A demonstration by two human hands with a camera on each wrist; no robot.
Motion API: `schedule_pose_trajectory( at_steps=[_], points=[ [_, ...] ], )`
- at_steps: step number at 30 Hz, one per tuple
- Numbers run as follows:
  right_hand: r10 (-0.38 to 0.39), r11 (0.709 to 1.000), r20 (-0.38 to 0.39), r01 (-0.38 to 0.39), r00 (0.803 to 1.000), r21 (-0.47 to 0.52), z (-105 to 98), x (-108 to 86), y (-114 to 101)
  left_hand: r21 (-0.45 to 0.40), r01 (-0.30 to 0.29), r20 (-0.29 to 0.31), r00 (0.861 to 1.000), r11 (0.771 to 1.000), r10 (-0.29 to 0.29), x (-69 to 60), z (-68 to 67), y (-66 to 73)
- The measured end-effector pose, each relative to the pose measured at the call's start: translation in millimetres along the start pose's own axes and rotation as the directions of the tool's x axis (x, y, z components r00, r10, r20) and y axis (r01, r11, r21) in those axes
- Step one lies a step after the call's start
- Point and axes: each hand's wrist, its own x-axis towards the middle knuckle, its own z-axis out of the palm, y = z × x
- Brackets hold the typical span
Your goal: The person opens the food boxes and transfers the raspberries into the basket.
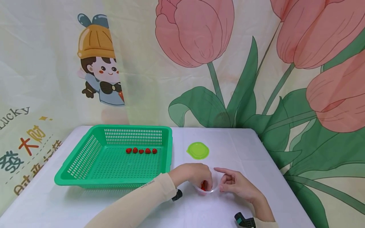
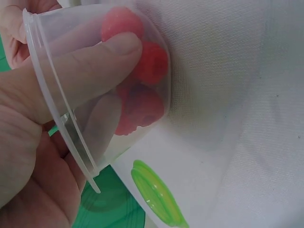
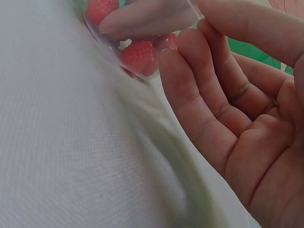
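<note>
The left hand (image 1: 200,175) reaches inside the clear plastic cup (image 1: 215,181), thumb against red berries (image 2: 153,61); I cannot tell whether it pinches one. The right hand (image 1: 240,186) sits loosely spread at the cup's side. Beyond the cup lies a lime-green lid (image 1: 198,150); left of the cup, a green basket (image 1: 72,181) holds five berries (image 1: 141,151).

Cream sleeves (image 1: 137,204), the left one lettered, adjoin black wrist cameras (image 1: 177,195).
</note>
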Motion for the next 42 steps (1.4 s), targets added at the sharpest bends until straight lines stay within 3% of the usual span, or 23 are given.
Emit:
schedule_pose_trajectory(
  at_steps=[15,26,35,42],
  points=[
    [0.019,1.0,-0.008,-0.019,1.0,0.008,-1,0.0,2,0.037,-0.01,0.035,0.999,0.999,0.009,-0.1,-3.8,2.0],
    [0.018,1.0,-0.006,-0.018,1.0,-0.015,-1,1.5,3,-0.099,-0.007,0.004,1.0,0.995,0.008,-8.8,-12.5,-2.6],
    [0.059,0.998,-0.028,-0.059,0.998,-0.01,-1,2.5,2,-0.161,0.011,-0.056,0.998,0.987,-0.02,-34.6,-43.3,-4.7],
    [0.056,0.998,-0.023,-0.056,0.998,-0.019,-1,2.9,2,-0.244,0.003,-0.126,0.991,0.97,-0.035,-71.2,-73.0,-17.7]
  ],
)
